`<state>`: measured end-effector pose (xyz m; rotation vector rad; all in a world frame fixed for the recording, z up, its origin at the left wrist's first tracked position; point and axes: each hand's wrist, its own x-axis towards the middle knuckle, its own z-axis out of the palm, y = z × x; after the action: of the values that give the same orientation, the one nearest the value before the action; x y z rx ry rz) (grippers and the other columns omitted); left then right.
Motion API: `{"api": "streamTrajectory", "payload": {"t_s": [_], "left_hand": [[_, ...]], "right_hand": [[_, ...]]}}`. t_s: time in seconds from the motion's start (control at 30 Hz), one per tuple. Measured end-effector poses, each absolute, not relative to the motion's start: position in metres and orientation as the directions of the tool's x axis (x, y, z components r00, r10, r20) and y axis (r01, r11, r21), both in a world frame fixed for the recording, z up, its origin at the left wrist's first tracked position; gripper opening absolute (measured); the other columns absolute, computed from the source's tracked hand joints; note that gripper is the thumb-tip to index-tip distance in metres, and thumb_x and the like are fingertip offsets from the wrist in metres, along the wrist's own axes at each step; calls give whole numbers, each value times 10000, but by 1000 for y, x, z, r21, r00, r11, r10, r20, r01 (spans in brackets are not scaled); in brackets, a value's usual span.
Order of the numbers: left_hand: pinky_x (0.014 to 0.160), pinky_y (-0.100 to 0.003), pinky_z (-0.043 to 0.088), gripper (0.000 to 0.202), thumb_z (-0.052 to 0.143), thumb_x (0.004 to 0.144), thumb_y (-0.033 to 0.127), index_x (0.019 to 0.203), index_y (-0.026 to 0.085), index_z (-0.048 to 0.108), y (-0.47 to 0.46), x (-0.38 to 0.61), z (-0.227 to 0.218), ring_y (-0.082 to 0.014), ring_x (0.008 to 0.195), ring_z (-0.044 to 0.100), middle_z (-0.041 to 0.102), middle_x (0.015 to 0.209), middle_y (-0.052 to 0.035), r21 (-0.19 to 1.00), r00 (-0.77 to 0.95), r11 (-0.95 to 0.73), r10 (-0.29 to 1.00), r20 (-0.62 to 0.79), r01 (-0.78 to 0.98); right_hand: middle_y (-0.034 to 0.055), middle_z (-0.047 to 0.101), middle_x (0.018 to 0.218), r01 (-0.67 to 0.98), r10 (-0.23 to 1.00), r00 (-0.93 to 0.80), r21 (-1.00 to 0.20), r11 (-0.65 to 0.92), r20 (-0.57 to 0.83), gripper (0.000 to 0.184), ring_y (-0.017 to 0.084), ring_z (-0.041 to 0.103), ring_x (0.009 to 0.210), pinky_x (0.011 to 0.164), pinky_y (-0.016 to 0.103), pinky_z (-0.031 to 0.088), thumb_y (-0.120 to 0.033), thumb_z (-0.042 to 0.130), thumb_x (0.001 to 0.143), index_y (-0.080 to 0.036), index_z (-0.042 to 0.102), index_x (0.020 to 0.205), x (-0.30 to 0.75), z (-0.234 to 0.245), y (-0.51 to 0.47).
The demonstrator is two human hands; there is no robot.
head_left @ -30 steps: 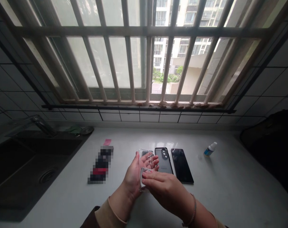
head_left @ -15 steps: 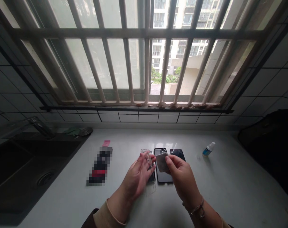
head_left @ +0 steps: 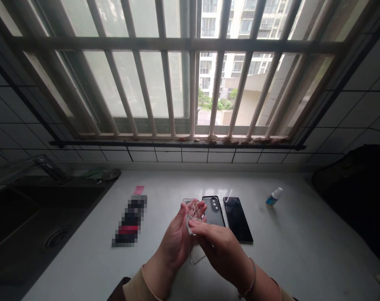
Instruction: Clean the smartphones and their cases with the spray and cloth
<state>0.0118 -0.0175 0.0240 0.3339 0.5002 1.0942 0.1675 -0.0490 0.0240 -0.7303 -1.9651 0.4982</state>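
My left hand [head_left: 177, 236] holds a clear phone case [head_left: 193, 232] upright in its palm above the white counter [head_left: 296, 251], fingers curled round its top edge. My right hand [head_left: 216, 246] presses a small grey wiping cloth [head_left: 190, 221] against the case with closed fingertips. Just beyond the hands a dark phone case [head_left: 213, 210] with camera cut-outs lies flat, and a black phone [head_left: 237, 218] lies beside it on the right.
A small spray bottle [head_left: 273, 197] lies to the right of the phone. A blurred dark packet [head_left: 130, 219] and a pink slip [head_left: 139, 190] lie to the left. A dark sink [head_left: 26, 225] with a tap fills the left side. A black bag [head_left: 359, 196] sits at the right. A barred window rises behind.
My right hand, which had lifted the cloth away to the right half a second ago, has come back left and presses it against the clear case again.
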Motion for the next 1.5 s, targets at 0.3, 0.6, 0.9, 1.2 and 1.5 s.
{"api": "streamTrajectory", "payload": {"t_s": [0.3,0.6,0.9,1.2,1.5], "left_hand": [[1272,-501,367,504,625,1015,466,1426,179,564,-5,-5,36,-302,1458,525,592,1498,-177,556,234,318,947,-219,-768],[1273,-494,317,542,794,917,336,1389,206,561,-22,8,32,-331,1469,510,561,1545,-193,681,411,373,904,-116,-630],[1212,-492,395,623,891,824,283,1354,241,565,-33,16,31,-361,1459,516,545,1565,-204,755,404,350,906,-123,-555],[1268,-507,348,689,875,837,260,1409,227,492,-19,5,37,-346,1500,468,576,1529,-216,701,254,280,956,-145,-656],[1223,-505,425,393,745,950,263,1277,177,544,-1,-11,39,-326,1373,615,646,1432,-236,683,132,240,969,-207,-690]], "right_hand": [[25,811,851,262,847,-390,-839,477,360,192,161,752,710,706,246,603,-265,621,1016,-217,805,1037,175,38,-58],[70,798,918,221,943,217,-954,205,253,366,215,736,788,697,283,592,-493,568,1047,-188,758,1113,192,33,-41],[108,807,1176,458,807,-95,-694,556,583,286,245,796,1029,912,326,623,-251,517,1075,-208,699,1292,173,24,-49],[67,816,983,549,842,-286,-643,535,457,287,204,798,813,693,260,573,-301,444,1115,-222,698,1223,177,29,-47],[20,758,828,623,844,-353,-572,533,403,266,166,719,666,625,254,474,-316,433,1113,-232,684,1093,184,26,-45]]}}
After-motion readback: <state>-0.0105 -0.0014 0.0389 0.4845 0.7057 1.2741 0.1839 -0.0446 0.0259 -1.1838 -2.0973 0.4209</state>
